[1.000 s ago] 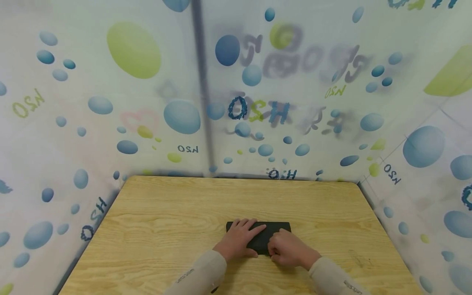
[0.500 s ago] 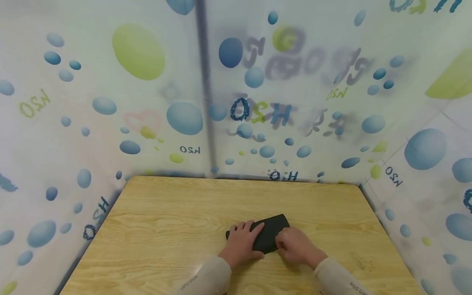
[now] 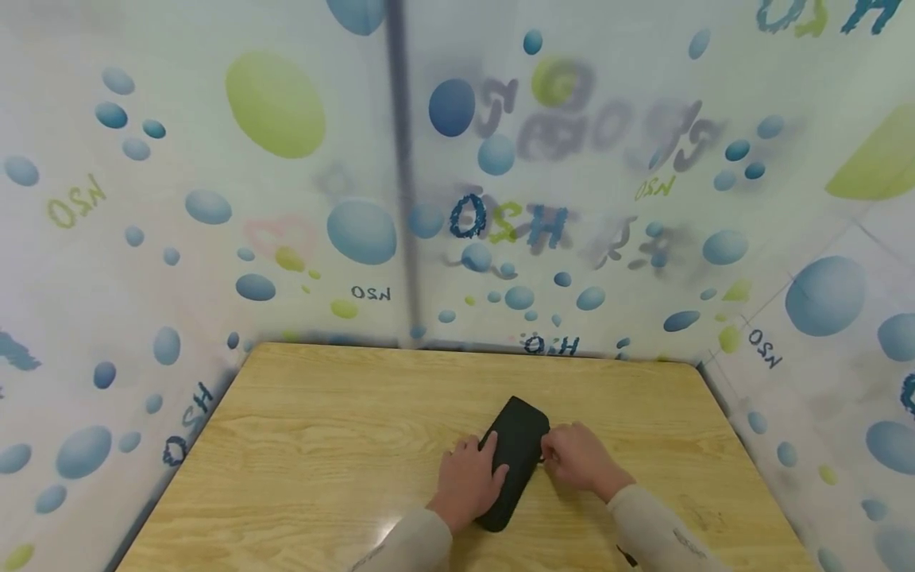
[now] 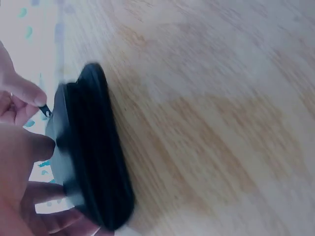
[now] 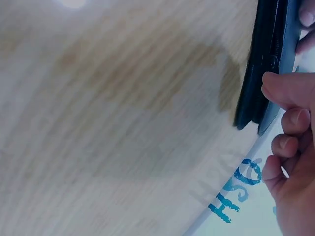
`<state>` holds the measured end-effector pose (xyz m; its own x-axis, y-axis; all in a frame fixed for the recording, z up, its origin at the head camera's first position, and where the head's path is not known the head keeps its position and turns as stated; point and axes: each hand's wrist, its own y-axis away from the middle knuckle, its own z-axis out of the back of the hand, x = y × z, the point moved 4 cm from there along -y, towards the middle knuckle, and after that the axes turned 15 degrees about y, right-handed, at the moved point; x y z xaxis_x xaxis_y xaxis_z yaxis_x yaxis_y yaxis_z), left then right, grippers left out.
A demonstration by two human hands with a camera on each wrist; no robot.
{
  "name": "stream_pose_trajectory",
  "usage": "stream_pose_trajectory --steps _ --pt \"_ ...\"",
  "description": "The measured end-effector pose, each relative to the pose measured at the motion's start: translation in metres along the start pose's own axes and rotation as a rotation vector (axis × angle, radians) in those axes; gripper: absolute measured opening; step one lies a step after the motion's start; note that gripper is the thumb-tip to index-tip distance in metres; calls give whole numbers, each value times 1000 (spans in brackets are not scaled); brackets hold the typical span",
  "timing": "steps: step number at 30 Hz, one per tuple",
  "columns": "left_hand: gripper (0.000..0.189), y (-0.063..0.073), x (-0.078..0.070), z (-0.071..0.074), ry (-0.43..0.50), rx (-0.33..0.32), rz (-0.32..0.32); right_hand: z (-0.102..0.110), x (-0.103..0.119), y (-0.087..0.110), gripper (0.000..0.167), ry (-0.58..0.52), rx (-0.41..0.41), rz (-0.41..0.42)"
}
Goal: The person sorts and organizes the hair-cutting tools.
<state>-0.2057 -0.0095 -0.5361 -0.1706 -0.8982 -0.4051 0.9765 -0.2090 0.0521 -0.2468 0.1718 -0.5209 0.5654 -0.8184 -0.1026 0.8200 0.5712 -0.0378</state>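
A long black zip case (image 3: pixel 520 445) lies slanted on the table, its far end pointing away. My left hand (image 3: pixel 465 483) holds it along its left side, thumb and a finger on the top face. The zipper runs along the edge facing my right hand (image 3: pixel 581 459), which pinches the small zipper pull (image 4: pixel 46 110) between thumb and curled finger. In the right wrist view the slider (image 5: pixel 273 61) shows just beside the thumb tip. The left fingers are partly hidden behind the case in the left wrist view.
The light wood table (image 3: pixel 343 429) carries the case near its front middle. Pale walls (image 3: pixel 615 159) printed with blue and green drops and lettering stand close behind the table and on both sides.
The case has turned anticlockwise from lying crosswise to pointing mostly away. My left hand has turned with it; the right hand has moved slightly right and away along the zipper edge.
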Motion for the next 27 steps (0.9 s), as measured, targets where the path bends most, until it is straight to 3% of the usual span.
stream_pose_trajectory --steps 6,17,25,27 --pt "55 3 0 2 23 -29 20 -2 -8 -15 16 20 1 -77" --pt "55 6 3 -1 61 9 -26 -5 -17 -30 15 44 62 -118" --pt "51 3 12 -2 32 -80 -121 -7 -17 -29 15 26 86 -132" --pt "53 2 14 -1 18 -77 -156 -8 -17 -29 15 30 92 -133"
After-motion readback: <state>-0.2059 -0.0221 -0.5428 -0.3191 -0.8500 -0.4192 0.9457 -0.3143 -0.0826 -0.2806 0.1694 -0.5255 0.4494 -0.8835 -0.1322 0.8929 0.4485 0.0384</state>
